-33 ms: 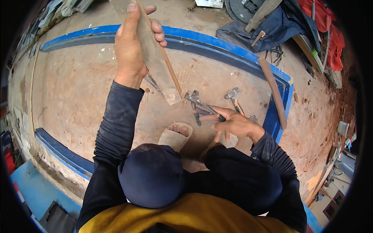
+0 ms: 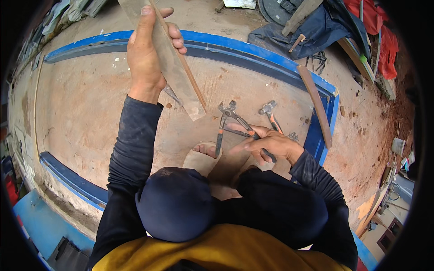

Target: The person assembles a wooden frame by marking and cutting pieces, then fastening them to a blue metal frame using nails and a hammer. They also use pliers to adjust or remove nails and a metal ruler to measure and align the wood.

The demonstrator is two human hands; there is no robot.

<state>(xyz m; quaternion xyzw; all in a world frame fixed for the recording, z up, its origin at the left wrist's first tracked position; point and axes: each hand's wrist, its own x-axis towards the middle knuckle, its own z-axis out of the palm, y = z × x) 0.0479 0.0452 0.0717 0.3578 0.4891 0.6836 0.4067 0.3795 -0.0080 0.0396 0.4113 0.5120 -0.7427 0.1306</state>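
Note:
My left hand (image 2: 145, 61) is wrapped round a long flat grey-brown wooden board (image 2: 174, 61) with a reddish-brown edge, held at a slant. A grey tapered tool (image 2: 172, 94) shows below that hand; whether the hand grips it I cannot tell. Lower right, my right hand (image 2: 273, 143) holds a pair of pincers (image 2: 244, 123) with black and orange handles. Their handles are spread wide, one along my fingers and one hanging toward my left sandal (image 2: 201, 159). Behind my right hand a hammer (image 2: 270, 113) with an orange and black handle lies on the floor.
A blue frame (image 2: 253, 54) lies on the dusty floor around me. A brown wooden strip (image 2: 315, 106) crosses its right corner. Small nails (image 2: 293, 136) lie beside the right hand. Dark sheeting (image 2: 312, 34), red cloth (image 2: 387, 52) and timber are heaped at the far right.
The pincers have swung open in my right hand, one handle dropping toward my left foot. The jaws have come away from the board's end. My left hand and the board have shifted slightly left.

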